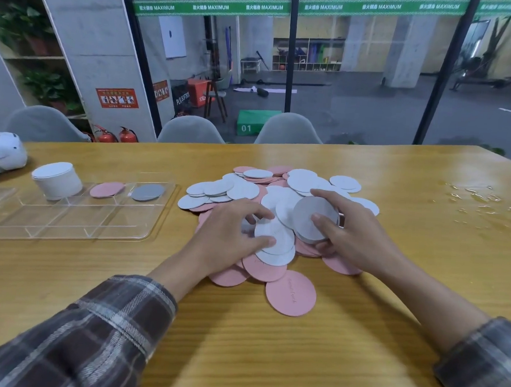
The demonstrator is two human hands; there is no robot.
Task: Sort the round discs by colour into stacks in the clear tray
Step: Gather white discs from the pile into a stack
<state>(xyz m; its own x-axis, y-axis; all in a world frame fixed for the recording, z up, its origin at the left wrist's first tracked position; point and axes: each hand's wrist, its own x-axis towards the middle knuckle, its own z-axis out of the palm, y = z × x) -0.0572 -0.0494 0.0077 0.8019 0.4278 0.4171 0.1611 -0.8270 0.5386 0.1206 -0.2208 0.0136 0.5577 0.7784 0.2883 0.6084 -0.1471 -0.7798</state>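
Wooden table point(359, 336) in a meeting room, glass wall behind it, gym floor visible through the glass. Grey chairs point(289, 129) are tucked in on the far side. Two red fire extinguishers point(128, 134) stand on the floor by the concrete pillar. Some water point(477, 196) is spilled on the table far right, and a white device point(0, 154) sits at the far left edge.

The loose pile point(239, 189) of pink, white and grey discs lies mid-table, overlapping, with one pink disc point(290, 293) at the near edge, lying mostly clear of the rest.

The clear tray point(65, 219) sits left of the pile, apart from it, flat on the table, with dividers inside. A tall white stack point(57, 179) stands in its far left compartment, a low pink stack point(107, 189) lies in the next one, and a grey disc point(147, 192) is in the far right one. Near compartments hold nothing.

The left hand point(223, 239) is over the near side of the pile, fingers curled, thumb and index pinching a white disc point(275, 234) by its edges. That disc lies on top of others.

The right hand point(354, 236) is just beside the left, holding a short grey stack point(313, 218) tilted up above the pile, thumb across the top face, fingers wrapped round the far edge. The count in the stack is not readable.

Plaid sleeves are on both forearms.
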